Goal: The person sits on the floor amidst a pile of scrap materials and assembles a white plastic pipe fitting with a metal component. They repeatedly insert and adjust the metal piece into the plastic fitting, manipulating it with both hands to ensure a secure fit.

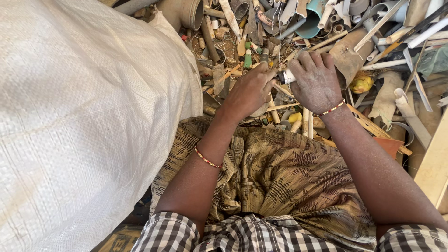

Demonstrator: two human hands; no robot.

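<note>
White pipe piece [289, 76]: a short pale stub with a dark end, held between the two hands above the scrap heap, just beyond the person's lap.
Right hand [316, 81]: back of the hand up, fingers curled down and closed around the white pipe piece, hiding most of it; only the stub's left end shows past the thumb side.
Left hand [251, 89]: fingers bunched together, tips pinching at the dark end of the white pipe piece, touching the other hand's thumb area.
Wrists: each carries a thin beaded bracelet, red and yellow, one on the left wrist [206, 158] and one on the right wrist [330, 110].
Scrap heap [280, 32]: a dense jumble of cut pipe offcuts, grey, white, tan and green, with dust and chips among them, filling the ground beyond both hands.
Large tan pipe [347, 56]: lies tilted just beside the right hand, its open end toward the knuckles.
Teal pipe bend [311, 21]: farther off, near the top of the heap.
Yellow lump [361, 83]: rests in the scrap to the right of the right hand, near the tan pipe.
Woven white sack [84, 112]: bulky and full, taking up the whole left side, its edge close to the left forearm.
Lap cloth [280, 172]: brown patterned fabric over the knees, under both forearms.
Checked shirt [233, 233]: black and white, at the bottom edge.
</note>
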